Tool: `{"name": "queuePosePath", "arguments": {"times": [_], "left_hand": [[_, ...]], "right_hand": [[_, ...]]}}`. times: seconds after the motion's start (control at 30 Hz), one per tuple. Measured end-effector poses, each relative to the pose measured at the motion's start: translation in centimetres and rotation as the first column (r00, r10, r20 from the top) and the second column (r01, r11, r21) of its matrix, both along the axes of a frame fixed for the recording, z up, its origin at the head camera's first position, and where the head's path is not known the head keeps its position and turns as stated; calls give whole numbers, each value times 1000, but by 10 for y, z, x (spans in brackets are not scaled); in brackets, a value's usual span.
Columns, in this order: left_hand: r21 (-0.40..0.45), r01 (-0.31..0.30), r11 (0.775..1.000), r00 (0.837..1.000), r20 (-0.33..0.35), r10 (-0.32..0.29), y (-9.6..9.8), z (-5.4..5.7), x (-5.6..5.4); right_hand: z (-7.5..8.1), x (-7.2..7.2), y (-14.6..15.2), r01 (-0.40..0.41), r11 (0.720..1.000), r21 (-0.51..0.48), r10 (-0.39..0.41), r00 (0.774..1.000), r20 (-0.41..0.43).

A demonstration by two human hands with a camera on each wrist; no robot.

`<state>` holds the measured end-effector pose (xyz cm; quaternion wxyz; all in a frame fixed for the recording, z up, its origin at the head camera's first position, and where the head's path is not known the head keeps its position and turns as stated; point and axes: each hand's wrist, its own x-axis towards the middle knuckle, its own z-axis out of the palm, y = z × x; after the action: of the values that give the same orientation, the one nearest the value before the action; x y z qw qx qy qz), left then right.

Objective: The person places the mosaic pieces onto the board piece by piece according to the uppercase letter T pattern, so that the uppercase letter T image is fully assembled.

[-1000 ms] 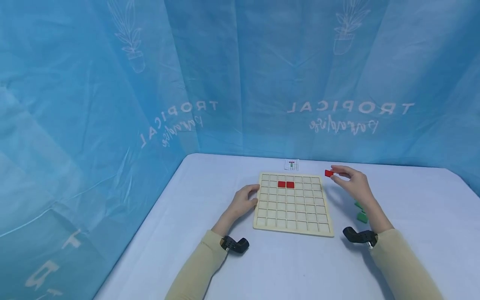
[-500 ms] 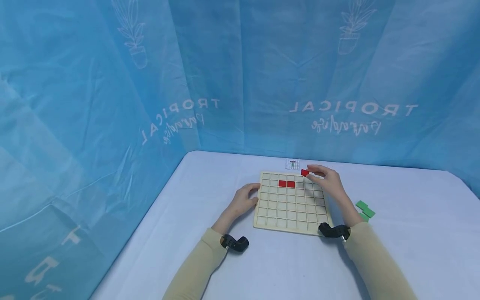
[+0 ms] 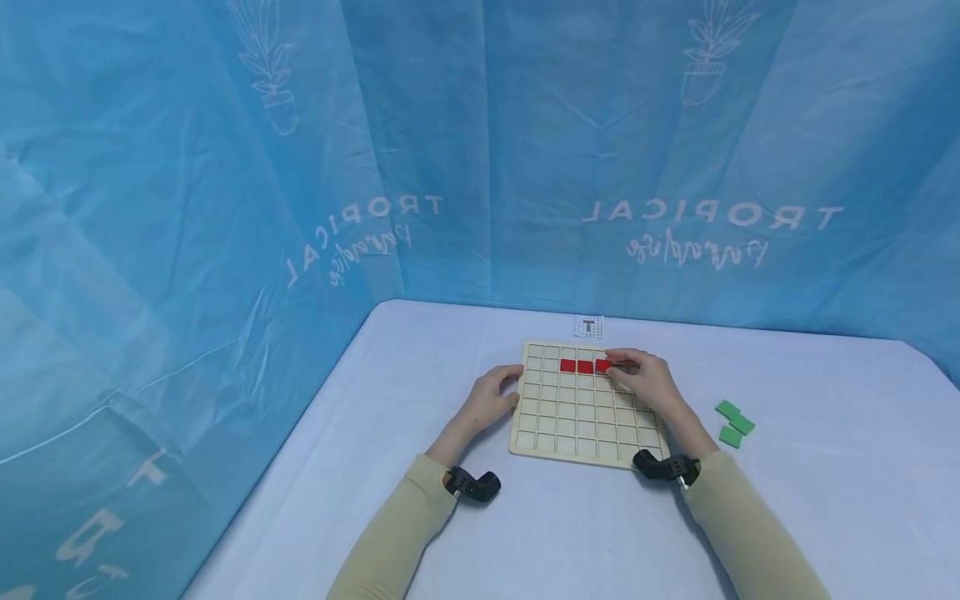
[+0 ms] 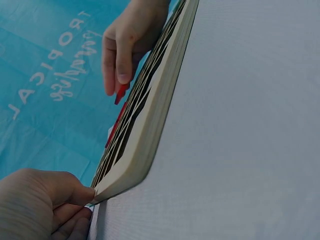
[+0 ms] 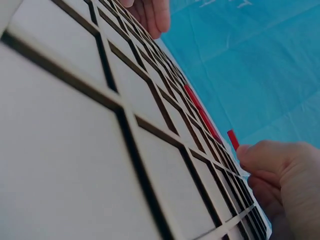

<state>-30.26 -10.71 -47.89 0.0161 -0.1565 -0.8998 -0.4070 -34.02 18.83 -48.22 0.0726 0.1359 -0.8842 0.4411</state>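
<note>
Currently, R hand's (image 3: 647, 382) grip pinches a tilted red tile (image 3: 603, 367) just R of two reds (image 3: 585, 367) on the board (image 3: 567, 411); opp., L hand (image 3: 486, 402) holds its L edge.

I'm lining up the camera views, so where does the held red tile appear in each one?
Head: the held red tile is right of centre, below mid-height, just right of two other red tiles.
Left wrist: the held red tile is left of centre, in the upper half.
Right wrist: the held red tile is right of centre, slightly below mid-height.
Shared landmark: the gridded board shows in all three.
</note>
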Motion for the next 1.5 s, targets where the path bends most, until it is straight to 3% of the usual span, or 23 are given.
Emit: {"name": "queuePosePath", "arguments": {"times": [0.37,0.8,0.93,1.03,1.1,1.2,1.27,1.33,1.43,1.5], "left_hand": [[5,11,1000,1000,9,-11,6,1,0],[12,23,1000,1000,7,-23,8,0,1],[12,24,1000,1000,13,-25,8,-1,1],[12,28,1000,1000,13,-28,7,0,0],[12,30,999,1000,10,-30,6,0,0],[8,28,1000,1000,4,-28,5,0,-1],[6,24,1000,1000,4,-24,3,0,-1],[6,22,1000,1000,4,-22,2,0,-1],[9,23,1000,1000,6,-23,-1,1,0],[10,24,1000,1000,7,-24,-2,2,0]], "right_hand": [[-4,2,2,17,991,131,-9,998,-61],[-3,5,2,31,992,124,-22,997,-71],[6,9,2,48,997,55,-44,996,-77],[23,14,6,54,997,-52,-58,994,-88],[21,5,18,68,993,-95,-79,990,-121],[1,-19,50,100,988,-120,-122,975,-187],[-4,-21,71,84,984,-155,-115,973,-199],[2,-9,88,98,982,-161,-127,975,-181],[34,33,101,121,982,-142,-138,983,-123],[44,54,111,165,981,-97,-175,979,-108]]}}
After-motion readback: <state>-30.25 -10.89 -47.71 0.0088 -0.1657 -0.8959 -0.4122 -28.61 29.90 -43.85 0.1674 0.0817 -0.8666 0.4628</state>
